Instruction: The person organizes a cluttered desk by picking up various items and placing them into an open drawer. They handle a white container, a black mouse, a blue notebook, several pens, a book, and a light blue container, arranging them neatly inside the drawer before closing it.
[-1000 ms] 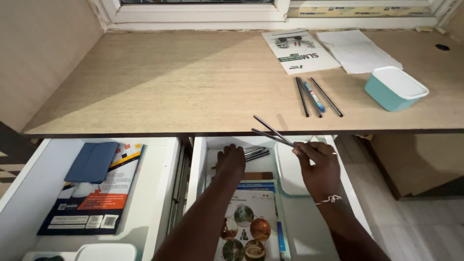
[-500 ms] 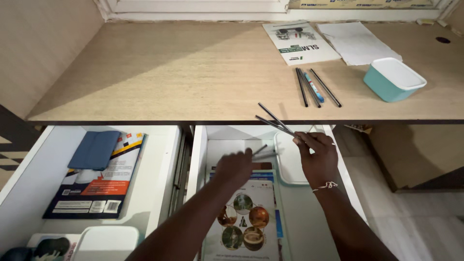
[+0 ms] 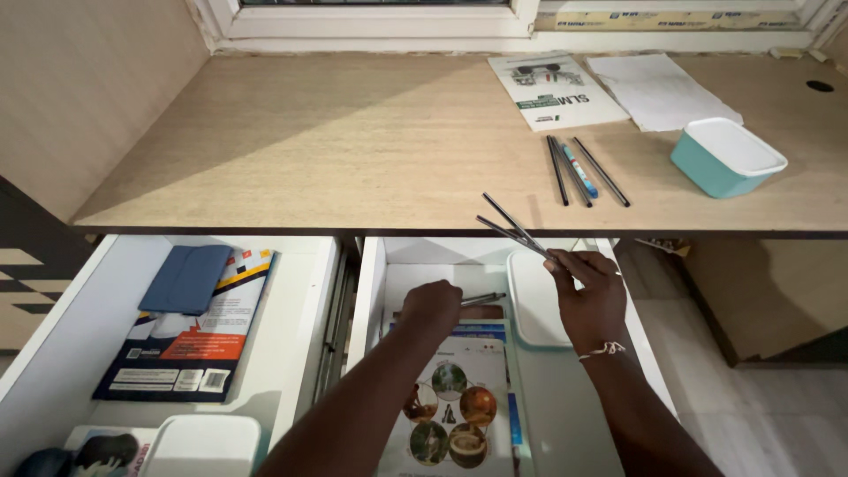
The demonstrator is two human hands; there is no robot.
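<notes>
Left hand (image 3: 432,306) palm down, fingers curled shut, pens sticking out past the fingertips to the right. Right hand (image 3: 589,296) raised higher, thumb and forefinger pinched, pencils angling up-left from the fingertips. Both forearms reach forward from bottom edge; cord on right wrist.

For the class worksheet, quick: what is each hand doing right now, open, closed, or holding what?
Left hand: closed on thin dark pens in the open drawer.
Right hand: closed, holding two thin dark sticks raised above the drawer.
</notes>
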